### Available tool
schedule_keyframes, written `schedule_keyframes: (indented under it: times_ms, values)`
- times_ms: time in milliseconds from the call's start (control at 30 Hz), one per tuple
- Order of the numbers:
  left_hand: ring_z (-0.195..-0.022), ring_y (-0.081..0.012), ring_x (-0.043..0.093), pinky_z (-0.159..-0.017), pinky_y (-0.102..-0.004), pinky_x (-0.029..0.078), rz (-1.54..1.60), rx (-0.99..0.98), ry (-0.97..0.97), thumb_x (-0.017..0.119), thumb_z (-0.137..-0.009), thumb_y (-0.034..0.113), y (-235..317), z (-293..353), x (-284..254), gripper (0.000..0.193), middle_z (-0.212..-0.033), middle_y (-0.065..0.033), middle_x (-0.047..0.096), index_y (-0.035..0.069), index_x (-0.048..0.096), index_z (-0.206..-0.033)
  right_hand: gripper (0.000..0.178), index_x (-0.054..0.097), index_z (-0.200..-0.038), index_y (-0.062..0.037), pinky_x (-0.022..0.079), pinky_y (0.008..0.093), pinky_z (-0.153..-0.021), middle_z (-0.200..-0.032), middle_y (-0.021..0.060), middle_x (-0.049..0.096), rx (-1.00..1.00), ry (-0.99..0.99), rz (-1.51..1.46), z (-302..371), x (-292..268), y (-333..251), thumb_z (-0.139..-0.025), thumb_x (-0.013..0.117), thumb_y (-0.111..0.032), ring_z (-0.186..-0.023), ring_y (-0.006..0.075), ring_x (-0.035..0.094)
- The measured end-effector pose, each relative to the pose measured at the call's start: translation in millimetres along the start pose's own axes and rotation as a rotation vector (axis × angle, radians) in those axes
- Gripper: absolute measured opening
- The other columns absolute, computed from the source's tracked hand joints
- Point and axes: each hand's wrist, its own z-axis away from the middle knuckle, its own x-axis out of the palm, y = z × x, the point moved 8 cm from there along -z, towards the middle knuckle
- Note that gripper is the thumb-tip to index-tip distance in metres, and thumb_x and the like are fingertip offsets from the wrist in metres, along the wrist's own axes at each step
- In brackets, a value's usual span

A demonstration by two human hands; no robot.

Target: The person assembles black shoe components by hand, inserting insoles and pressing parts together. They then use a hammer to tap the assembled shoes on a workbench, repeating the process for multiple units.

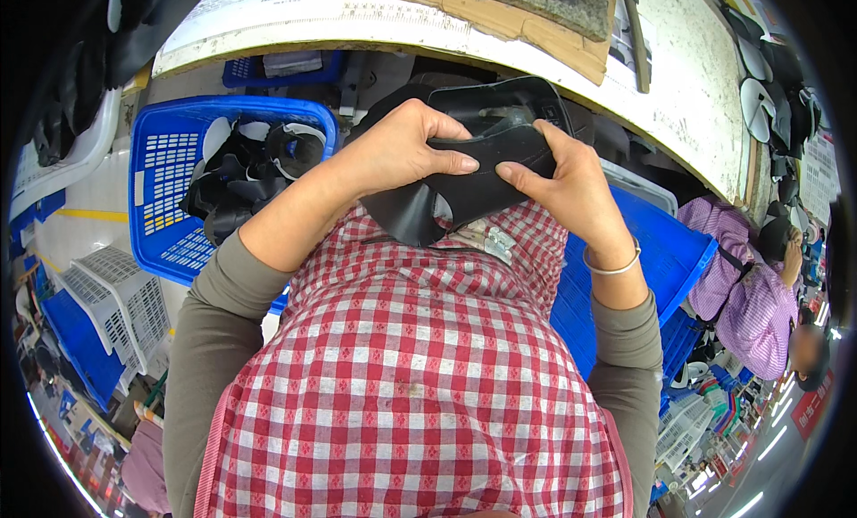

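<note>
A black leather shoe upper (478, 172) is stretched between my two hands, over my lap and close to the bench edge. My left hand (412, 146) pinches its near side, the thumb pressed on the leather and the fingers reaching over the edge. On the other side, my right hand (571, 176) grips the upper with thumb and forefinger; its remaining fingers are partly hidden. The lining and an opening show at the far end of the upper, and a loose flap hangs down below my left hand.
A blue basket (147, 192) of black shoe pieces stands on my left. Blue crates (576, 317) sit by my right side. Ahead is the white workbench (687, 130) with cardboard (527, 38) on it. A co-worker in a purple checked top (745, 317) sits at right.
</note>
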Motion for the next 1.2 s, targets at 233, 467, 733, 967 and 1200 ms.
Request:
schedule_keyframes:
  times_ms: [233,467,733,967,1200]
  values:
    - [-0.086,-0.0076,0.068,-0.08,-0.0246,0.057,0.176,0.072,-0.008,0.08,-0.089,0.006,3,-1,3,0.024,-0.098,-0.0039,0.077,-0.004,0.076,-0.111,0.038,0.063,-0.11,0.0007,0.055,0.0326,-0.073,-0.089,0.0126,0.071,-0.07,0.169,0.143,5,-4,-9,-0.086,0.086,-0.019,-0.08,0.0157,0.067]
    - [-0.104,-0.0092,0.067,-0.091,-0.0266,0.057,0.156,0.221,-0.003,0.075,-0.094,0.004,11,2,0,0.043,-0.116,-0.0089,0.076,-0.002,0.065,-0.136,0.019,0.062,-0.101,-0.0013,0.051,0.023,-0.079,-0.089,0.0003,0.067,-0.017,0.24,-0.402,12,-5,15,-0.093,0.078,-0.008,-0.087,0.0053,0.061]
    - [-0.093,-0.0102,0.07,-0.086,-0.0259,0.057,0.216,0.16,-0.024,0.07,-0.101,0.015,22,-9,-17,0.025,-0.103,-0.0061,0.077,-0.001,0.075,-0.12,0.017,0.068,-0.101,-0.0006,0.05,0.023,-0.08,-0.089,-0.0022,0.067,-0.047,0.187,-0.524,7,-3,11,-0.091,0.08,-0.007,-0.086,0.005,0.06]
    - [-0.092,-0.009,0.07,-0.082,-0.0252,0.057,0.124,0.201,0.049,0.068,-0.1,0.011,29,-7,-15,0.023,-0.102,-0.0062,0.077,-0.002,0.075,-0.118,0.015,0.07,-0.096,-0.0009,0.05,0.0244,-0.078,-0.088,-0.0008,0.069,-0.021,0.187,-0.488,6,-3,13,-0.09,0.081,-0.009,-0.084,0.0056,0.059]
    - [-0.093,-0.0077,0.068,-0.083,-0.0245,0.056,0.08,0.238,0.031,0.068,-0.1,0.007,38,-1,-13,0.022,-0.103,-0.0048,0.077,-0.002,0.075,-0.119,0.026,0.062,-0.112,0.0007,0.051,0.0218,-0.078,-0.092,0.002,0.07,-0.016,0.191,-0.43,6,-4,9,-0.092,0.078,-0.004,-0.085,0.0059,0.062]
